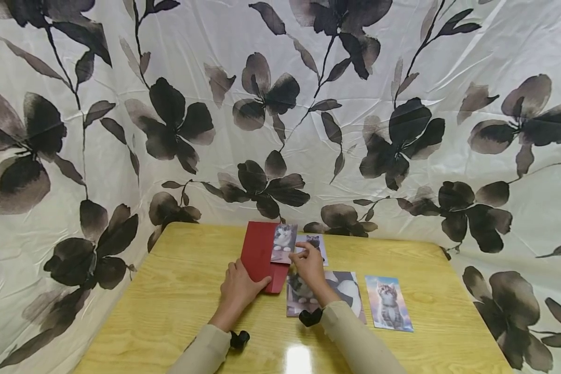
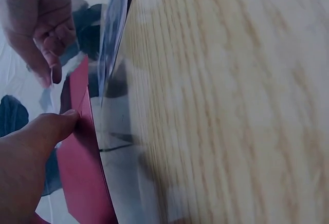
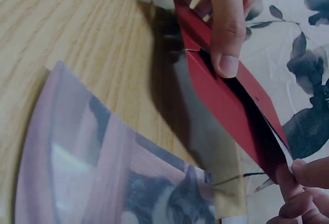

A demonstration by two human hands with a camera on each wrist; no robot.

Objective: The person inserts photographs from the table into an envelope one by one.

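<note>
My left hand (image 1: pixel 238 286) grips a red paper envelope (image 1: pixel 258 252) near its lower end. Its thumb (image 2: pixel 59 124) presses at the envelope's long open edge, and in the right wrist view the mouth of the envelope (image 3: pixel 231 98) gapes around that thumb. A small cat photo card (image 1: pixel 284 240) overlaps the envelope's right side. Thumb and fingertips of my right hand (image 1: pixel 311 267) pinch the card's right edge. Seen from the right wrist, only a thin pale edge of the card shows at the mouth; how far it sits inside I cannot tell.
Behind my right hand lies another small animal photo card (image 1: pixel 324 248). A larger cat picture (image 1: pixel 350 291) rests under my right forearm. Farther right is a kitten photo card (image 1: pixel 389 304). The wooden table (image 1: pixel 168 311) meets a floral curtain (image 1: pixel 336 156) at the back.
</note>
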